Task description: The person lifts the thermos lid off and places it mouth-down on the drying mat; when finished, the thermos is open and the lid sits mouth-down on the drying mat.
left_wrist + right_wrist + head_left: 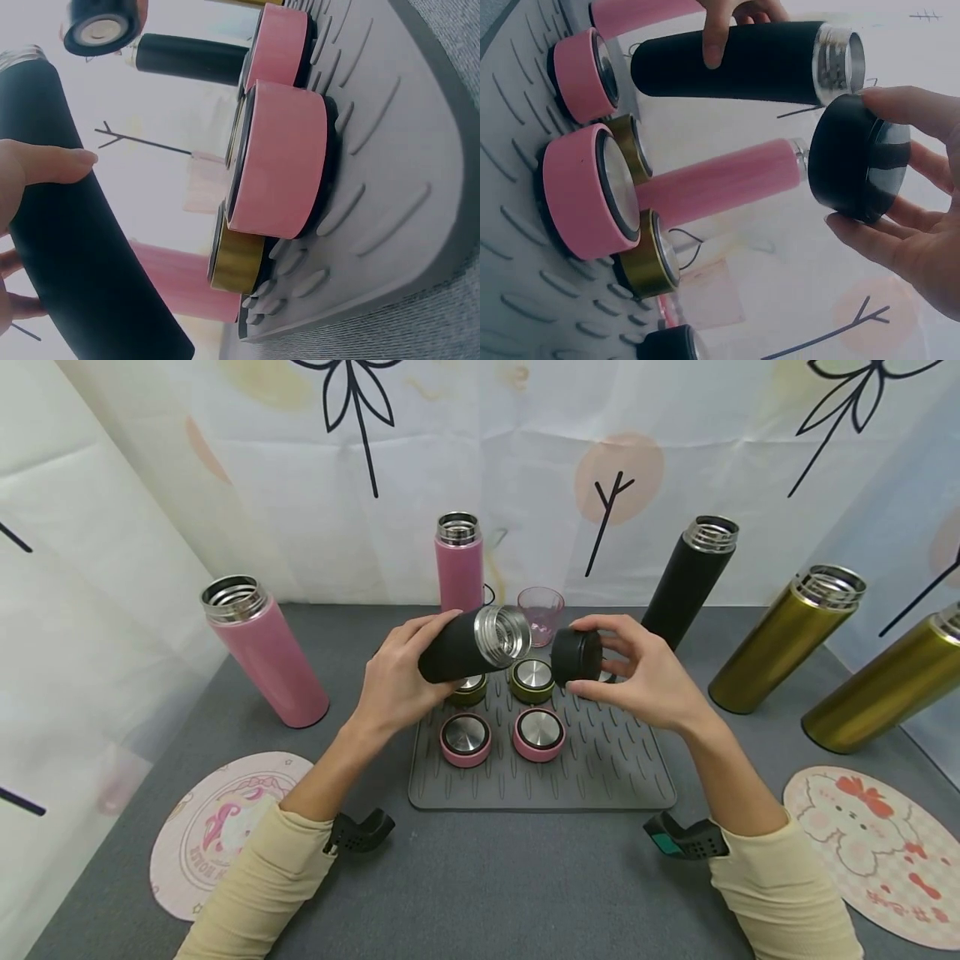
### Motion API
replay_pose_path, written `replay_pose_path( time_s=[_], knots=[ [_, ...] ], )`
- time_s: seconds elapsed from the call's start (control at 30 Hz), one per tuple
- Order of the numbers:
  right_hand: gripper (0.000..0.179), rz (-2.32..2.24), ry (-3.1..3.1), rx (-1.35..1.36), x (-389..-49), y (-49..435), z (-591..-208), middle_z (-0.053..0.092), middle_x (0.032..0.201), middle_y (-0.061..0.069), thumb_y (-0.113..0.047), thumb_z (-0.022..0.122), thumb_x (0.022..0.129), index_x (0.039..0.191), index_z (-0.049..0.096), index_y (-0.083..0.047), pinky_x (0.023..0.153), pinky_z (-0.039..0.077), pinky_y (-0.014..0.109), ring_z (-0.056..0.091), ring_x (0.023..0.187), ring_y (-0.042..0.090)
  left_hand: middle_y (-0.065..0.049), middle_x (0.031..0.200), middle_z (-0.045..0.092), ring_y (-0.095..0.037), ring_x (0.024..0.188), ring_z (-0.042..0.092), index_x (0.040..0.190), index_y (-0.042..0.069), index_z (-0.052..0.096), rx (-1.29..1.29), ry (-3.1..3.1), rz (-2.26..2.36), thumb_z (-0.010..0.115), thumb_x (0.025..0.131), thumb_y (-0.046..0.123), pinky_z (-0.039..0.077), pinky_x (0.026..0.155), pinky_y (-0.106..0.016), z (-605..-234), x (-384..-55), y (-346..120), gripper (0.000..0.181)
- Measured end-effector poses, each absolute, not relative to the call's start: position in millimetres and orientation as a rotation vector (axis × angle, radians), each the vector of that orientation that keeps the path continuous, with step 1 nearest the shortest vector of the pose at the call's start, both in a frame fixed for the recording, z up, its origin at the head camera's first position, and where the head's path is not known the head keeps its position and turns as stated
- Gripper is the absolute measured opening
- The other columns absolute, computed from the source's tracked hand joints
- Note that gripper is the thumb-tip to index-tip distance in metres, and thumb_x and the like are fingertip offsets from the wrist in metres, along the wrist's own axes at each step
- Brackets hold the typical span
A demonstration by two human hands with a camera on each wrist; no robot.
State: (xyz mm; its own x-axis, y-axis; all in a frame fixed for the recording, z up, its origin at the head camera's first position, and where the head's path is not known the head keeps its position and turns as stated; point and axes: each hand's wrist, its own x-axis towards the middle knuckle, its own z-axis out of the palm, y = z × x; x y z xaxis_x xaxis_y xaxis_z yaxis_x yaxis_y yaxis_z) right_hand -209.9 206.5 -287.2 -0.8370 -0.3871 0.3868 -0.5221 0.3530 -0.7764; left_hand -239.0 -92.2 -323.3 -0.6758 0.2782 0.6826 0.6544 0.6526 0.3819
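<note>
My left hand (pixel 401 672) grips a black thermos bottle (pixel 455 650), tilted so its bare steel mouth points right. In my right hand (pixel 637 672) a black bottle lid (pixel 576 656) is pinched between thumb and fingers, a short gap from the mouth. The right wrist view shows the lid (pixel 847 159) just below and beside the bottle's threaded steel neck (pixel 840 64). From the left wrist, the thumb lies across the bottle's black body (pixel 67 217). Beneath the hands, two pink lids (pixel 465 740) and two olive-gold lids (pixel 532 681) rest on a grey ridged mat (pixel 615 768).
Uncapped bottles stand around: a pink one (pixel 270 652) at left, another pink one (pixel 460 564) behind, a black one (pixel 688 581) and two gold ones (pixel 787 639) at right. A pink-tinted glass (pixel 540 610) is at the back. Round printed placemats (pixel 176 860) lie at both sides.
</note>
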Motion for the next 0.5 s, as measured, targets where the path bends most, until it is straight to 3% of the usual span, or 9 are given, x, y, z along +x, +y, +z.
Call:
replay_pose_path(
  time_s=[0.13, 0.5],
  knots=[
    [0.063, 1.459, -2.527, 0.812, -215, 210, -291, 0.047, 0.130, 0.012, -0.002, 0.077, 0.079, 0.135, 0.049, -0.005, 0.095, 0.044, 0.047, 0.052, 0.118, 0.032, -0.008, 0.124, 0.058, -0.026, 0.113, 0.052, 0.135, 0.018, 0.055, -0.686, -2.260, -0.944, 0.088, 0.062, 0.010, 0.045, 0.085, -0.052, -324, -242, -93, 0.080],
    [0.062, 1.442, -2.667, 0.678, -229, 220, -299, 0.047, 0.133, 0.017, -0.011, 0.075, 0.083, 0.137, 0.046, -0.004, 0.098, 0.038, 0.054, 0.046, 0.122, 0.036, -0.011, 0.120, 0.059, -0.023, 0.110, 0.054, 0.134, 0.008, 0.053, -0.632, -2.167, -1.084, 0.090, 0.060, 0.011, 0.042, 0.093, -0.045, -327, -250, -96, 0.083]
  ],
)
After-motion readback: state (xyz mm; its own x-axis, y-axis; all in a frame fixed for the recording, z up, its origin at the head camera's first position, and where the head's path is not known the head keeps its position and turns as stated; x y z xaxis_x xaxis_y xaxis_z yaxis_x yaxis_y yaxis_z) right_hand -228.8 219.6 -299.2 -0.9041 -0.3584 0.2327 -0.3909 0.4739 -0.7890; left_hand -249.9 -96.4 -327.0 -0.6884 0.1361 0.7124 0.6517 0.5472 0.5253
